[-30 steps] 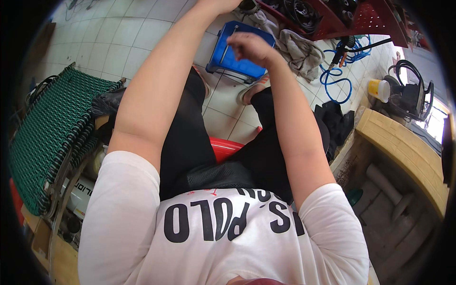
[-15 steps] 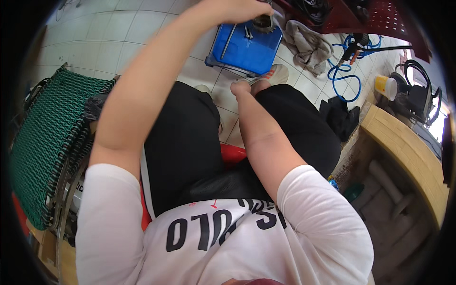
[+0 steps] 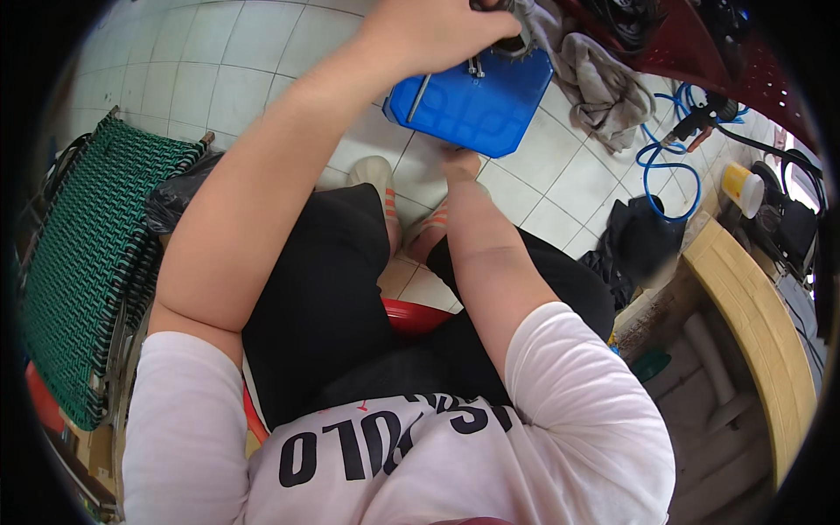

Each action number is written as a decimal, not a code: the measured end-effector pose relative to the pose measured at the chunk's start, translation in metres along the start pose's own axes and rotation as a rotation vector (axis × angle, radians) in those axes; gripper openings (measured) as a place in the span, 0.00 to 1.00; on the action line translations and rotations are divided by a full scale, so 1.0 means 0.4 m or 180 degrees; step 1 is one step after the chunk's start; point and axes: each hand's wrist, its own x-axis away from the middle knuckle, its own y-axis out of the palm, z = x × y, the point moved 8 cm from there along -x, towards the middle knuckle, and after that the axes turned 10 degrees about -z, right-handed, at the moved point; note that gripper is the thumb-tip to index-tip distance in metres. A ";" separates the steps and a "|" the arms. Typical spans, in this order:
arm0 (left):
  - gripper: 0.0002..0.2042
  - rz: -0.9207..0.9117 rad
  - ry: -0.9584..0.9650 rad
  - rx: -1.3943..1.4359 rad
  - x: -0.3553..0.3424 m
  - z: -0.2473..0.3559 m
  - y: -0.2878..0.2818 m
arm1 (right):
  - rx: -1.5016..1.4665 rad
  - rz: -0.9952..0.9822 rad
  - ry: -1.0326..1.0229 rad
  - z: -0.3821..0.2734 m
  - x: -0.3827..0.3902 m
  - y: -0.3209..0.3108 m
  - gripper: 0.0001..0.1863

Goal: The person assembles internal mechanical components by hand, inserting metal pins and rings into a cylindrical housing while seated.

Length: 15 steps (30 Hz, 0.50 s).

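My left hand (image 3: pixel 437 33) reaches over the far side of a blue box lid (image 3: pixel 479 109). Its thumb and fingers close on a dark, round metal part (image 3: pixel 518 40) that rests there, partly cut off by the upper edge of the view. Small metal bolts (image 3: pixel 475 66) lie on the lid close by, and a thin metal rod (image 3: pixel 420 98) lies along its left side. My right hand (image 3: pixel 461 164) is low at the lid's near edge, above my feet. Its fingers are foreshortened and mostly hidden, so any hold is unclear.
A crumpled grey cloth (image 3: pixel 604 87) lies right of the box. Beyond it are a coiled blue hose (image 3: pixel 669 179) and a dark red metal stand (image 3: pixel 761 79). A green woven folding chair (image 3: pixel 101 254) stands at left, a wooden bench edge (image 3: pixel 744 324) at right.
My view has shifted, so the box and cloth appear farther right. The left hand's thumb has come down beside the metal part. My right hand stays near the lid's edge, and my feet are closer together.
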 end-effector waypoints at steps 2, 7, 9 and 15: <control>0.18 0.0055 0.0022 -0.0050 -0.006 0.006 0.001 | -0.0057 0.0007 0.0118 0.027 -0.020 0.003 0.26; 0.16 -0.0017 -0.0061 0.0166 -0.014 -0.014 0.027 | -0.0344 0.0295 -0.0063 0.025 -0.031 -0.004 0.27; 0.16 -0.0004 0.0051 0.0193 -0.005 -0.018 0.027 | -0.0492 0.0039 0.0080 0.024 -0.025 0.017 0.24; 0.13 -0.0220 -0.0018 0.0109 -0.008 -0.023 0.038 | -0.0520 0.0211 -0.0025 -0.001 -0.013 -0.001 0.26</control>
